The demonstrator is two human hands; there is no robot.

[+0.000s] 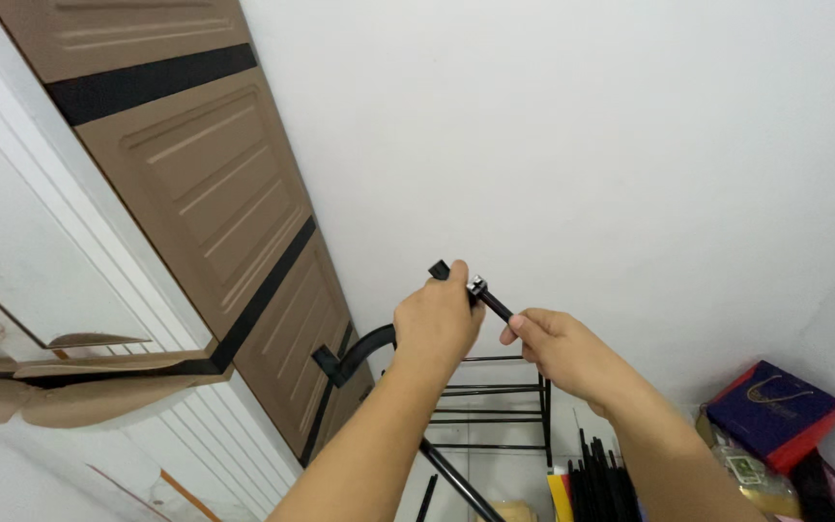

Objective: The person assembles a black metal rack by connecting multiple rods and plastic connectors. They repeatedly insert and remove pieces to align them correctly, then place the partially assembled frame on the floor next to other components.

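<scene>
Black metal throughout: the parts in your hands and the frame behind them are dark tube and rod. Nearest you, at the lower edge of the view, a bundle of loose black rods (pixel 599 474) stands upright beside a yellow strip (pixel 559 495), and a single black tube (pixel 456 483) runs diagonally between your forearms.

Your left hand (pixel 437 324) is raised in front of the white wall (pixel 582 145), its fingers curled tight around the top of a curved black tube (pixel 364 350); the back of the hand faces you, so the fingertips are hidden. A small black bracket (pixel 328 364) sits on the lower bend of that tube. A black connector piece (pixel 440 270) shows just above the knuckles.

Your right hand (pixel 555 346) is just beside the left, thumb and forefinger pinched together on the lower end of a short black rod (pixel 495 305). The rod slants up to the left, and its silvery tip (pixel 477 285) touches the left hand's knuckles beside the connector.

Behind both hands, a black wire rack frame (pixel 495 401) with several horizontal bars stands against the wall. At the lower right corner of the view lies a blue and red box (pixel 775 411) over a clear bag (pixel 746 472). To the left, a brown panelled door (pixel 205 184) with black bands stands open against pale grooved trim (pixel 41 251).
</scene>
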